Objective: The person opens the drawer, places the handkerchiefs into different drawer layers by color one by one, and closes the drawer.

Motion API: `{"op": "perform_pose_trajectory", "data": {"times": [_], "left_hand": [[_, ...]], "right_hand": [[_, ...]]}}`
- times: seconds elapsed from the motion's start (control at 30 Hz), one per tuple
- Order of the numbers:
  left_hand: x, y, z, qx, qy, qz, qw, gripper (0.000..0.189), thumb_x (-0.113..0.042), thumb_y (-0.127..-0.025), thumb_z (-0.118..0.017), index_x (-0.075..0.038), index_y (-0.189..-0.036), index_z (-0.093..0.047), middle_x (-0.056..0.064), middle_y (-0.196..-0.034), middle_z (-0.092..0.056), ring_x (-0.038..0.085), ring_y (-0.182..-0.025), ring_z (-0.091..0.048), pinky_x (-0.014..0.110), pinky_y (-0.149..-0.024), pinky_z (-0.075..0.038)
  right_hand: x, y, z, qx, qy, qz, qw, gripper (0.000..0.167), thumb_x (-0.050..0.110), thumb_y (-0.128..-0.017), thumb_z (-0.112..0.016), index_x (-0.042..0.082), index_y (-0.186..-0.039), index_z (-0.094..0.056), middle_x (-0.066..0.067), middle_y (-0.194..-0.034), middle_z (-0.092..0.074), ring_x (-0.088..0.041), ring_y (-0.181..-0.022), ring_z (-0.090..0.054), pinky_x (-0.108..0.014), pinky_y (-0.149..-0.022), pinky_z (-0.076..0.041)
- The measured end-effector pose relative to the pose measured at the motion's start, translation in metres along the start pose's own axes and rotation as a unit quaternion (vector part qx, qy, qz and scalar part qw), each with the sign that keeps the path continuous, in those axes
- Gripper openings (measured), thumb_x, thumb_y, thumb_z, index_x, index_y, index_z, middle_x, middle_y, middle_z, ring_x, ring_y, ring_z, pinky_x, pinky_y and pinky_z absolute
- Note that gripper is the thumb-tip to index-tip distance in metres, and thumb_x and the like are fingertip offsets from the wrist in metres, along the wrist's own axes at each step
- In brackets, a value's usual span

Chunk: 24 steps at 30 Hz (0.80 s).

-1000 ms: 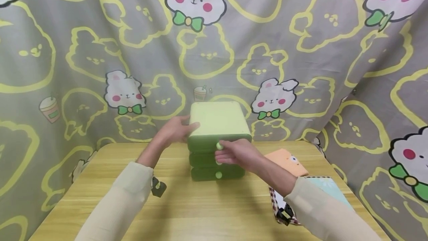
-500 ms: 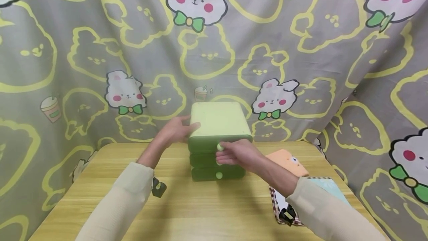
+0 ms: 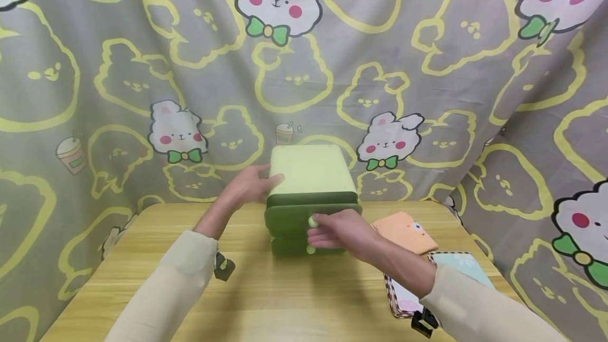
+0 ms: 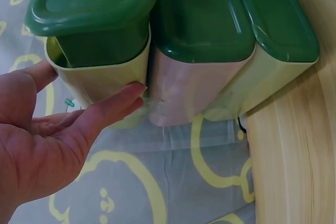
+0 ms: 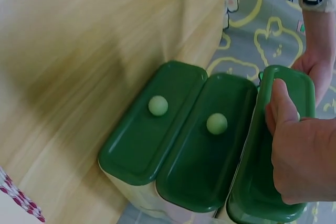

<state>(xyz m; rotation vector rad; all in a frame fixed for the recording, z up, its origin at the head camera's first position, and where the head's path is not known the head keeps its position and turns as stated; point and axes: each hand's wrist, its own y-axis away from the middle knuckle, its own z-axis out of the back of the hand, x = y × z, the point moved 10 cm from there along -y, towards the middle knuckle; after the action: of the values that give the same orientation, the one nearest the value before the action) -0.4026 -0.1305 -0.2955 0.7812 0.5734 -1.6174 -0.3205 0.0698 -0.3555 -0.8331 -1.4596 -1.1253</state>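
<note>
1. The drawer unit (image 3: pixel 309 168) stands toward the back of the wooden table (image 3: pixel 285 300), near the cartoon-print curtain (image 3: pixel 218 86).
2. Right hand (image 3: pixel 344 231) has the pale round knob (image 3: pixel 313 221) pinched, and the top drawer (image 3: pixel 287 221) sits partly pulled out. The lower two drawers (image 5: pixel 202 171) look closed.
3. Left hand (image 3: pixel 249 183) isn't gripping anything — fingers pretty straight, resting against the drawer unit's left side.
4. Over on the right — an orange item (image 3: pixel 404 232) and a light blue one (image 3: pixel 463 265), both lying flat.

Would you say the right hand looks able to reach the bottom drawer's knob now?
Probably yes, once the right hand releases the top knob: the right wrist view shows the bottom knob uncovered.
</note>
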Motion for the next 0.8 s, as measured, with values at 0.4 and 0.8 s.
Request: {"op": "perform_pose_trajectory", "data": {"times": [0.4,0.8], "left_hand": [[-0.001,-0.001,-0.001,0.005,-0.011,-0.005,0.9999,0.085,-0.056,-0.098,-0.059,-0.010,-0.161,-0.026,0.022,-0.147,-0.054,0.021,-0.089,-0.073,0.047,-0.103,-0.052],[-0.003,-0.001,-0.002,0.012,-0.001,-0.003,0.9999,0.082,-0.052,-0.098,-0.062,-0.011,-0.161,-0.029,0.021,-0.141,-0.059,0.022,-0.087,-0.072,0.039,-0.086,-0.059]], "right_hand": [[-0.006,0.027,-0.007,0.007,-0.022,0.013,0.9997,0.044,0.022,-0.099,-0.065,-0.016,-0.120,-0.061,-0.024,-0.104,-0.075,-0.027,-0.092,-0.077,-0.037,-0.086,-0.062],[-0.019,0.055,-0.013,0.016,-0.024,-0.004,0.9996,0.048,0.025,-0.098,-0.066,-0.018,-0.121,-0.062,-0.023,-0.103,-0.075,-0.027,-0.091,-0.077,-0.037,-0.085,-0.062]]}}
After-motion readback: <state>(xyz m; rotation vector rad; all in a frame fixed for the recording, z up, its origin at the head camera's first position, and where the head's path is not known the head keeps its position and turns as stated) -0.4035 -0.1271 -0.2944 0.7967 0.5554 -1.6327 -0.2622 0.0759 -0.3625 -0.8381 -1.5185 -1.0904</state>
